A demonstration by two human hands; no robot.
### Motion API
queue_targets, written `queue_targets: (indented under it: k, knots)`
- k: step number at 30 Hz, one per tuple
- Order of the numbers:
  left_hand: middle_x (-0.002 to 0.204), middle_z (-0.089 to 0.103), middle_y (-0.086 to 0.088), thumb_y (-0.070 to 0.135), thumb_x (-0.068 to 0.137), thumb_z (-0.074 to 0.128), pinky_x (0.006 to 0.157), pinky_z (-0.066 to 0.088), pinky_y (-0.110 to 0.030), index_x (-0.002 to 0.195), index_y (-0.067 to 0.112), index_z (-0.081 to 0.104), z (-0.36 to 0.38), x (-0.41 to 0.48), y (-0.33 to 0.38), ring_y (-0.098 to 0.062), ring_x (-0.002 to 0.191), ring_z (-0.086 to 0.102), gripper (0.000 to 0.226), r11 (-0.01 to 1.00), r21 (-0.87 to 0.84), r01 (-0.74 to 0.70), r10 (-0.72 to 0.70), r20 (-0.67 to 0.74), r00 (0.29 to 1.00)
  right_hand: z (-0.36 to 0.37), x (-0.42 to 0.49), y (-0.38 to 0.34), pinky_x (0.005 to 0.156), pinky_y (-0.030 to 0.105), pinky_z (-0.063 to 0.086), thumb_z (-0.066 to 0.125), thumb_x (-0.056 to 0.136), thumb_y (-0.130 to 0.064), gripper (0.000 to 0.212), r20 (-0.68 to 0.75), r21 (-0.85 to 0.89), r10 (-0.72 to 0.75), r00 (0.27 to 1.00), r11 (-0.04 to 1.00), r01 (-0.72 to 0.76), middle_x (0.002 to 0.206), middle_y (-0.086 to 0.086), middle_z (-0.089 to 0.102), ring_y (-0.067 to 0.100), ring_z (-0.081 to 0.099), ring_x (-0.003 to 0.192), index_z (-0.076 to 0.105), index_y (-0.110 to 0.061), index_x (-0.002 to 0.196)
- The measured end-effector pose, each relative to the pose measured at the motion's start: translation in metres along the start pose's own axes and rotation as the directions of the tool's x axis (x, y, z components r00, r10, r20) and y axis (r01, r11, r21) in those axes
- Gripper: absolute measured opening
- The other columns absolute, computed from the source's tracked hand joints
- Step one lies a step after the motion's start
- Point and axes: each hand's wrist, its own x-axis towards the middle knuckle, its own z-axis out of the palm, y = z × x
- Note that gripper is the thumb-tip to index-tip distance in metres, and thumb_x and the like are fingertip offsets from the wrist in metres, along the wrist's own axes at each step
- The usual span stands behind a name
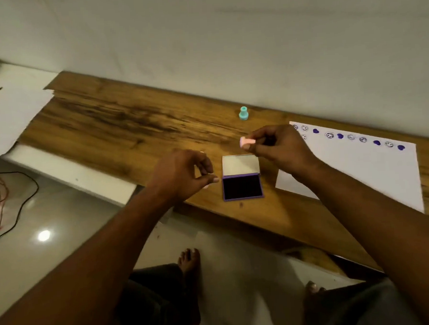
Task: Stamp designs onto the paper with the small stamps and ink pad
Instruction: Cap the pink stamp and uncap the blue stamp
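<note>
Right hand [282,146] pinches the pink stamp [247,142] over the ink pad [242,187], probably for inking; left hand [181,174] curls, grip unclear.

A wooden desk [106,118] runs along a pale wall [202,38] above a glossy, possibly tiled floor [24,209] reflecting light.

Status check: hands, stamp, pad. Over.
Right hand pinching pink stamp near open ink pad. Left hand curled beside pad, hold unclear. Paper has prints along far edge. Pad unobstructed.
</note>
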Motion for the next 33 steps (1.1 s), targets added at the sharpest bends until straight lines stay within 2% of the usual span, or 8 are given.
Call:
queue_targets:
  k: [4,7,9,12,14,19,24,33]
  knots:
    - [0.086,0.067,0.028,0.062,0.07,0.088,0.056,0.037,-0.017,0.096,0.046,0.072,0.007,-0.015,-0.044,0.009,0.068,0.059,0.035,0.991,-0.016,0.13,-0.13,0.001,0.991,0.044,-0.003,-0.015,0.061,0.012,0.051,0.085,0.079,-0.04,0.022,0.189,-0.226,-0.119,0.975,0.961,0.161,0.091,-0.017,0.071,0.0,0.066,0.085,0.071,-0.039,0.097]
    - [0.095,0.067,0.024,0.06,0.067,0.09,0.061,0.035,-0.014,0.11,0.043,0.075,0.021,-0.02,-0.061,0.013,0.072,0.054,0.049,0.994,-0.044,0.103,-0.103,0.004,0.995,0.066,-0.005,-0.019,0.073,0.025,0.058,0.083,0.081,-0.038,0.021,0.295,-0.348,-0.171,0.94,0.897,0.272,0.095,-0.019,0.07,0.004,0.066,0.087,0.073,-0.036,0.099]
    - [0.098,0.065,0.023,0.064,0.066,0.089,0.063,0.035,-0.013,0.116,0.041,0.075,0.029,-0.024,-0.067,0.012,0.076,0.054,0.056,0.997,-0.054,0.057,-0.057,0.001,0.998,0.077,-0.004,-0.02,0.076,0.029,0.059,0.083,0.082,-0.038,0.024,0.343,-0.426,-0.167,0.924,0.849,0.312,0.095,-0.019,0.07,0.004,0.065,0.087,0.073,-0.035,0.104]
    - [0.101,0.064,0.02,0.068,0.069,0.084,0.069,0.045,-0.022,0.117,0.041,0.074,0.04,-0.025,-0.068,0.003,0.089,0.059,0.056,0.997,-0.073,0.036,-0.039,-0.036,0.999,0.086,-0.001,-0.021,0.075,0.03,0.059,0.082,0.081,-0.039,0.027,0.372,-0.506,-0.178,0.911,0.784,0.36,0.094,-0.017,0.07,0.003,0.065,0.084,0.073,-0.035,0.106]
    - [0.101,0.064,0.018,0.067,0.071,0.083,0.07,0.046,-0.026,0.117,0.04,0.073,0.044,-0.024,-0.068,-0.002,0.091,0.06,0.054,0.996,-0.076,0.037,-0.042,-0.067,0.997,0.09,0.002,-0.023,0.075,0.031,0.058,0.081,0.081,-0.039,0.028,0.381,-0.536,-0.184,0.906,0.754,0.379,0.095,-0.017,0.07,0.003,0.065,0.085,0.072,-0.036,0.106]
    - [0.102,0.061,0.016,0.069,0.075,0.079,0.064,0.042,-0.026,0.123,0.038,0.07,0.051,-0.023,-0.068,-0.004,0.091,0.058,0.058,0.998,-0.053,0.028,-0.033,-0.095,0.995,0.095,0.006,-0.026,0.073,0.031,0.057,0.08,0.082,-0.041,0.026,0.383,-0.589,-0.203,0.901,0.698,0.408,0.096,-0.02,0.069,0.002,0.064,0.084,0.072,-0.037,0.107]
    - [0.102,0.059,0.016,0.072,0.076,0.076,0.06,0.036,-0.025,0.125,0.035,0.069,0.056,-0.024,-0.066,-0.005,0.09,0.057,0.061,0.999,-0.052,0.015,-0.022,-0.144,0.989,0.098,0.006,-0.03,0.071,0.035,0.057,0.08,0.081,-0.041,0.026,0.392,-0.619,-0.227,0.891,0.652,0.438,0.097,-0.016,0.071,0.005,0.064,0.083,0.072,-0.036,0.106]
    - [0.097,0.059,0.017,0.065,0.081,0.075,0.06,0.044,-0.027,0.118,0.034,0.072,0.057,-0.021,-0.061,-0.005,0.086,0.058,0.049,0.996,-0.083,0.013,-0.026,-0.155,0.988,0.096,0.007,-0.032,0.074,0.038,0.057,0.076,0.086,-0.046,0.023,0.429,-0.663,-0.232,0.873,0.575,0.479,0.098,-0.011,0.072,0.011,0.066,0.086,0.071,-0.037,0.106]
